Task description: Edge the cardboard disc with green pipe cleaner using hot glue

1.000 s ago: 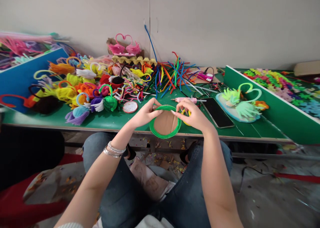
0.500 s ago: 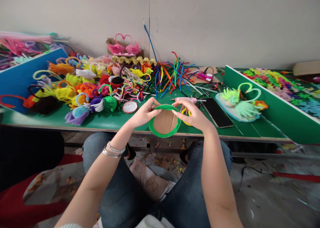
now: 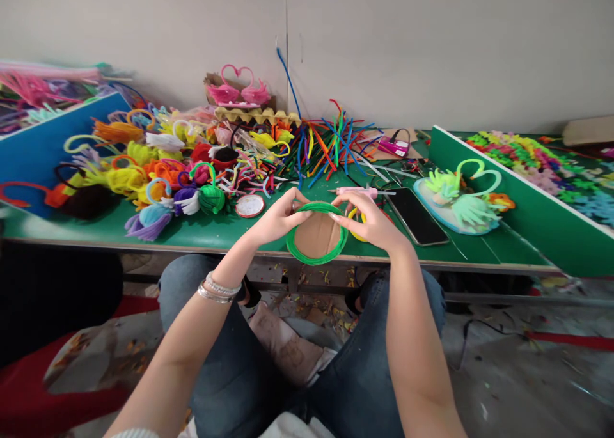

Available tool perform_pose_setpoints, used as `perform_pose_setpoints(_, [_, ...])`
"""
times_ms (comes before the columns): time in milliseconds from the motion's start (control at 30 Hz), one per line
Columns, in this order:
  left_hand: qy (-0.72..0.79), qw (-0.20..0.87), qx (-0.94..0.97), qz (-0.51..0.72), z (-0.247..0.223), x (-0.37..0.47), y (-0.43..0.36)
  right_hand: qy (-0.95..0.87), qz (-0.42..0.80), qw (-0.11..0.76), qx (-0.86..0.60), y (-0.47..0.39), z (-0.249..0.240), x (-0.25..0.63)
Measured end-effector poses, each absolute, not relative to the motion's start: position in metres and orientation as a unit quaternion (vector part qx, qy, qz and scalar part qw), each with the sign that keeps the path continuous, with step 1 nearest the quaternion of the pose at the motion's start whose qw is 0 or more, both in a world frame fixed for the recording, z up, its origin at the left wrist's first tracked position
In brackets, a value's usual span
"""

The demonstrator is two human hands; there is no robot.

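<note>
A round cardboard disc (image 3: 314, 236) with green pipe cleaner around its rim is held up at the table's front edge, its brown face towards me. My left hand (image 3: 282, 215) pinches its upper left rim between thumb and fingers. On the upper right rim, my right hand (image 3: 364, 220) grips in the same way, thumb on the near face. Behind my right hand lie a pink glue gun (image 3: 357, 191) and a yellow-handled tool (image 3: 357, 225), partly hidden by the fingers.
Pipe-cleaner swans (image 3: 211, 197) crowd the left of the green table (image 3: 215, 233). Loose pipe cleaners (image 3: 330, 144) lie at the back. To the right are a phone (image 3: 417, 216), a swan pair on a base (image 3: 460, 201) and a green divider (image 3: 518, 195). A small round lid (image 3: 250, 206) sits left.
Almost nothing differs. Both hands keep their hold on the disc, and my right hand has shifted very slightly.
</note>
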State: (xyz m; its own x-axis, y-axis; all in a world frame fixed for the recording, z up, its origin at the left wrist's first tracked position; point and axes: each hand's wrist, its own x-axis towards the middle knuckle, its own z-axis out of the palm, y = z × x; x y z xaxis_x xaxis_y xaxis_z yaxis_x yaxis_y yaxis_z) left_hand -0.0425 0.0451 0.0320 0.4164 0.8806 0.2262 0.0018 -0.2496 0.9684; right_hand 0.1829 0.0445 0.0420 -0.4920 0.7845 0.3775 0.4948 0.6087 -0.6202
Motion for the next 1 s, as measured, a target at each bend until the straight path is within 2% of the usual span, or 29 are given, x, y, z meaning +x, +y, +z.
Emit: perform_pose_setpoints(1000, [0.336, 0.529, 0.662, 0.41, 0.0248, -0.0377, 0.0472, -0.841, 0.203, 0.315, -0.389, 0.0466, 0.0399, 0.179])
